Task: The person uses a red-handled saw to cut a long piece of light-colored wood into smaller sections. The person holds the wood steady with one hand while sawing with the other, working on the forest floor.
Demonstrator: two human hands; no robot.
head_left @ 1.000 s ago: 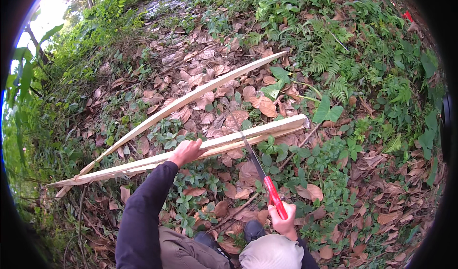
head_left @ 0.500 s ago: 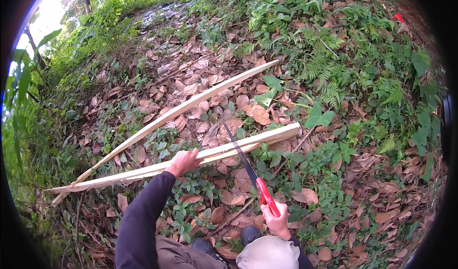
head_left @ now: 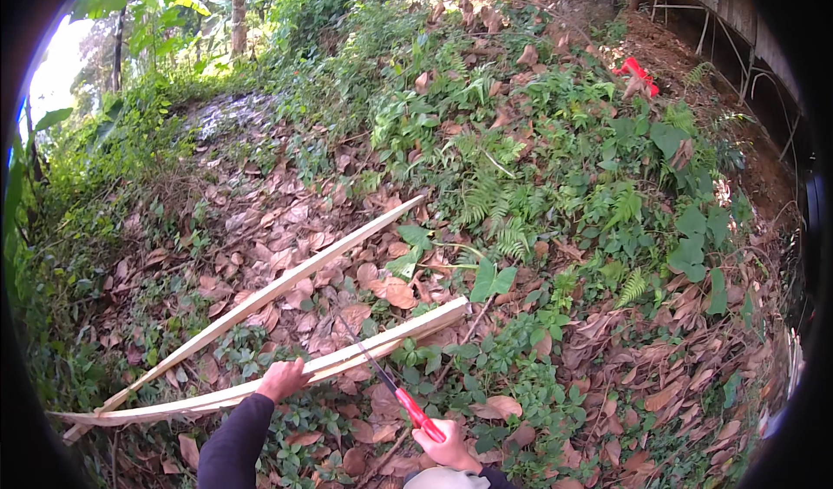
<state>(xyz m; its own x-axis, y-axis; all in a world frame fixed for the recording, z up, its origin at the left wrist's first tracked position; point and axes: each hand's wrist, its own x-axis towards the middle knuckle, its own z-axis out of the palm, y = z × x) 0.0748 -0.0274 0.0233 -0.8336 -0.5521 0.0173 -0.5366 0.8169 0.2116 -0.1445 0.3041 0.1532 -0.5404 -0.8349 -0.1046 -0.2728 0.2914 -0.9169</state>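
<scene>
My left hand (head_left: 282, 379) grips a long pale split wooden strip (head_left: 408, 328) that lies across the leaf-covered ground, its thin end running off to the left. My right hand (head_left: 449, 446) holds a long knife with a red handle (head_left: 419, 413); its dark blade (head_left: 369, 359) angles up to the left and rests against the strip just right of my left hand. A second pale strip (head_left: 286, 282) lies farther away, slanting from lower left to upper right. My left arm wears a dark sleeve (head_left: 232, 446).
The ground is a slope of dry brown leaves (head_left: 286, 220) with ferns and green plants (head_left: 555, 185) to the right. A red object (head_left: 636, 71) lies far up the slope. A wooden structure (head_left: 737, 12) stands at the upper right. Trees (head_left: 239, 7) rise at the top left.
The view has tilted up, so hands and strips sit lower in the picture. The knife blade stays against the strip near my left hand, slightly lower along it.
</scene>
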